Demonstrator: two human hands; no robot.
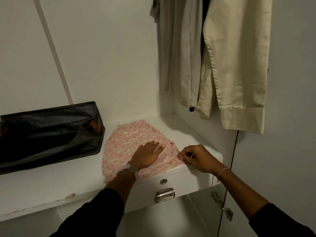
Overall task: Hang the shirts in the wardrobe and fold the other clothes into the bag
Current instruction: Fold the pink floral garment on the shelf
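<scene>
Left hand [148,155] flat, fingers spread, pinning pink patterned garment [130,147] on wardrobe shelf [68,177] beside dark bag [47,134]; right hand [196,157] apparently pinches its edge, likely to fold

A single head-worn view looks forward and down from close above a white wardrobe shelf [51,189], which crosses the lower half of the frame. Hanging shirts [222,65] fill the upper right; both forearms enter from the bottom edge. The dim light perhaps blurs fine detail.
</scene>
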